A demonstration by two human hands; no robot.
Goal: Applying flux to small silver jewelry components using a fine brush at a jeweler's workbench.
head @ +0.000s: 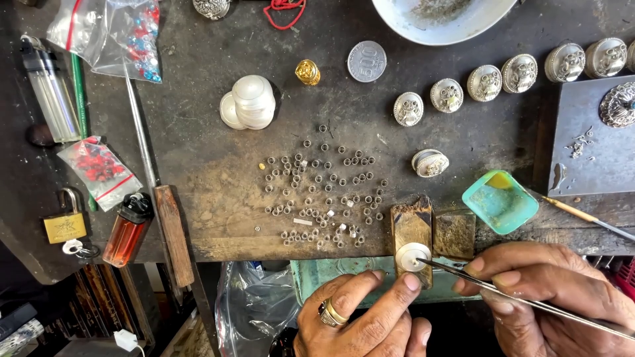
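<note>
item: we logged a round silver disc (413,256) resting on a small wooden peg block (411,228) at the bench's front edge, our left hand (360,317) pressing it down with the forefinger tip. our right hand (549,291) was pinched around slim metal tweezers (522,301), their tip touching the disc. nearby: scattered tiny silver rings (321,192), a turquoise dish (499,201), a row of embossed silver buttons (486,82).

A: Turquoise dish (499,201) at the bench's (218,185) right edge, yellow smear inside!
B: And a gold ornament (307,72) near the top, white discs (250,102), an orange lighter (127,230) left.
</note>
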